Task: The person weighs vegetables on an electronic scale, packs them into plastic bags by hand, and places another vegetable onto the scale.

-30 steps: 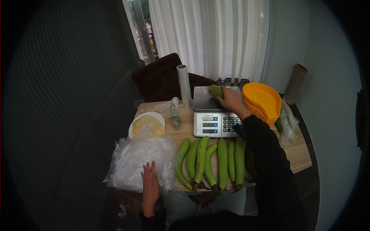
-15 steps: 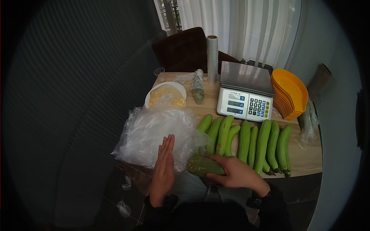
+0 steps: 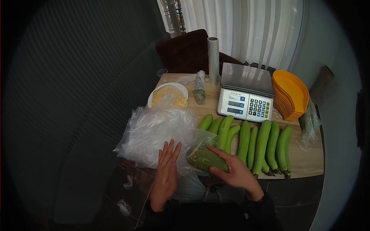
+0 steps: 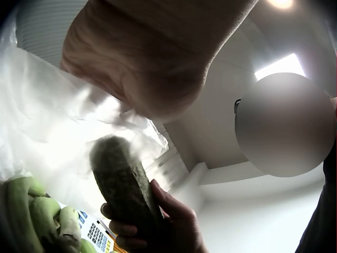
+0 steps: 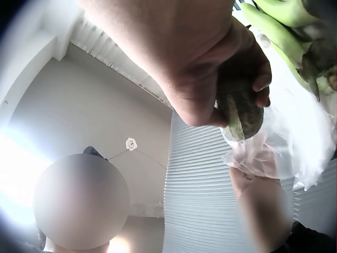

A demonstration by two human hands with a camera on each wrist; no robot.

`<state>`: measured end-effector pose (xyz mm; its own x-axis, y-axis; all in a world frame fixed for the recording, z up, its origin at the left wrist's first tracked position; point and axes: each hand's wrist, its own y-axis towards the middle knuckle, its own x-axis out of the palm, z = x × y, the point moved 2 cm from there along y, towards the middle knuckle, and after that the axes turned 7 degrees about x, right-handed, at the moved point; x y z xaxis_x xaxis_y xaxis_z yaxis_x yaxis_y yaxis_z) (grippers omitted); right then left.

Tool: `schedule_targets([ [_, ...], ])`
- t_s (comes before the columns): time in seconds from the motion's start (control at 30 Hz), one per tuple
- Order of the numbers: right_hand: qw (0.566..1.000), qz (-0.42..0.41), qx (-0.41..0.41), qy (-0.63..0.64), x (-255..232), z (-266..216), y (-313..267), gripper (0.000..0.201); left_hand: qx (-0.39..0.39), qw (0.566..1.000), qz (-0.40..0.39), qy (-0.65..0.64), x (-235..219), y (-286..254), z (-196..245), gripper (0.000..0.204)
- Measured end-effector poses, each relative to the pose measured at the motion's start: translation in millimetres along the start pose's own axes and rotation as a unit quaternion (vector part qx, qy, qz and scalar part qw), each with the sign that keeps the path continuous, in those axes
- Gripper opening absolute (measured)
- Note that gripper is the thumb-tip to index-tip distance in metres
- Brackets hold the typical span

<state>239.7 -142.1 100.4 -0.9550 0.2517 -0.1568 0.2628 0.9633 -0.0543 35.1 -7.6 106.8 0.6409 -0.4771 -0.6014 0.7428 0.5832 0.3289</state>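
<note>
A stubby, mottled dark-green gourd (image 3: 206,159) is gripped by the right hand (image 3: 235,173) at the wooden table's near edge (image 3: 304,165), its end pushed under a crumpled clear plastic sheet (image 3: 154,131) pressed by the flat-fingered left hand (image 3: 165,177).

Head camera looks down at the wooden surface (image 3: 304,161); both wrist cameras look up, close, sharing the short dark-green cucumber (image 3: 206,158) at 6 o'clock.

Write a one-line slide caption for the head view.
Right hand holds a cucumber against plastic wrap under the flat left hand, beside green gourds.
</note>
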Motion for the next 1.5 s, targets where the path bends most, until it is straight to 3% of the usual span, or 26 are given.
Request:
schedule_targets([
  [0.07,0.999,-0.044,0.012,0.005,4.9,8.4,4.5,0.063,0.014,1.000,-0.010,0.017,0.9,-2.5,4.6,0.053],
  [0.13,0.995,0.100,0.006,0.013,2.0,23.1,10.7,0.064,0.024,0.999,-0.014,0.036,-2.0,-8.0,7.4,0.053],
  [0.3,0.976,0.198,-0.018,0.088,-18.0,46.8,6.4,0.057,0.030,0.998,-0.023,0.051,-6.1,-22.1,8.6,0.053],
  [0.37,0.964,-0.042,0.111,0.239,-20.0,41.6,-4.4,0.057,0.054,0.996,-0.039,0.054,1.0,-21.5,10.2,0.053],
  [0.47,0.958,-0.126,0.135,0.220,-7.8,37.6,-7.4,0.056,0.114,0.990,-0.066,0.056,16.9,-19.2,19.6,0.054],
  [0.6,0.956,-0.112,0.163,0.217,4.7,47.0,4.4,0.058,0.196,0.965,-0.134,0.115,37.4,-26.3,41.6,0.059],
  [0.63,0.941,-0.079,0.165,0.286,9.1,63.1,12.5,0.058,0.194,0.965,-0.132,0.116,44.4,-28.7,43.2,0.059],
  [0.7,0.919,-0.046,0.169,0.354,14.8,70.4,18.0,0.058,0.265,0.941,-0.212,0.012,64.0,-39.2,48.1,0.065],
  [0.77,0.747,-0.018,0.342,0.570,22.4,73.0,14.9,0.060,0.305,0.916,-0.254,-0.049,84.0,-47.5,47.8,0.063],
  [0.8,0.583,-0.258,0.228,0.736,27.1,90.3,22.8,0.061,0.346,0.885,-0.293,-0.109,88.8,-50.2,50.4,0.062],
  [0.83,0.583,-0.255,0.228,0.737,23.9,111.8,18.8,0.061,0.347,0.883,-0.295,-0.112,89.1,-50.6,49.7,0.062],
  [0.93,0.562,-0.135,0.302,0.758,29.3,62.0,14.8,0.055,0.348,0.874,-0.289,-0.176,80.7,-44.8,55.4,0.062],
  [0.97,0.561,-0.132,0.302,0.759,34.9,37.2,11.9,0.055,0.346,0.871,-0.287,-0.197,76.6,-41.9,58.0,0.062],
  [1.0,0.820,-0.062,0.257,0.508,35.2,15.1,9.3,0.051,0.344,0.868,-0.283,-0.220,72.1,-38.7,60.3,0.062],
  [1.03,0.966,0.018,0.178,0.186,29.3,3.0,6.5,0.048,0.345,0.861,-0.282,-0.243,67.4,-35.0,62.3,0.062],
  [1.1,0.939,0.060,0.173,0.289,32.6,34.7,-0.2,0.045,0.348,0.849,-0.279,-0.283,58.0,-27.5,64.9,0.062],
  [1.17,0.979,0.143,0.136,-0.057,29.2,16.3,-8.8,0.045,0.350,0.834,-0.279,-0.321,49.8,-19.8,63.6,0.063],
  [1.2,0.978,0.149,0.138,-0.054,26.9,20.6,-12.1,0.045,0.349,0.827,-0.281,-0.340,46.6,-16.1,61.0,0.063],
  [1.23,0.979,0.120,0.076,0.147,26.5,26.6,-15.9,0.043,0.315,0.881,-0.131,-0.327,40.0,-14.7,33.5,0.068],
  [1.27,0.936,0.086,0.007,0.342,26.7,33.4,-20.6,0.041,0.272,0.912,0.021,-0.306,36.5,-15.8,4.7,0.073],
  [1.3,0.934,0.094,0.005,0.346,26.9,49.7,-26.5,0.041,0.273,0.911,0.012,-0.308,42.7,-7.0,9.0,0.073],
  [1.33,0.846,0.039,0.066,0.527,29.1,73.4,-30.0,0.043,0.167,0.935,0.049,-0.309,52.6,10.2,11.6,0.077],
  [1.37,0.720,-0.020,0.121,0.683,32.0,84.5,-33.5,0.044,0.058,0.947,0.086,-0.305,59.4,21.2,11.4,0.082],
  [1.4,0.720,-0.015,0.115,0.684,36.0,87.8,-37.2,0.044,0.062,0.947,0.079,-0.306,65.2,18.6,8.3,0.082],
  [1.47,0.820,-0.016,0.012,0.573,43.5,83.7,-39.3,0.060,-0.089,0.907,-0.109,-0.397,91.3,1.5,-11.9,0.087],
  [1.5,0.817,-0.006,0.010,0.577,42.4,87.4,-41.4,0.060,-0.091,0.906,-0.119,-0.397,100.3,-2.5,-19.4,0.087],
])
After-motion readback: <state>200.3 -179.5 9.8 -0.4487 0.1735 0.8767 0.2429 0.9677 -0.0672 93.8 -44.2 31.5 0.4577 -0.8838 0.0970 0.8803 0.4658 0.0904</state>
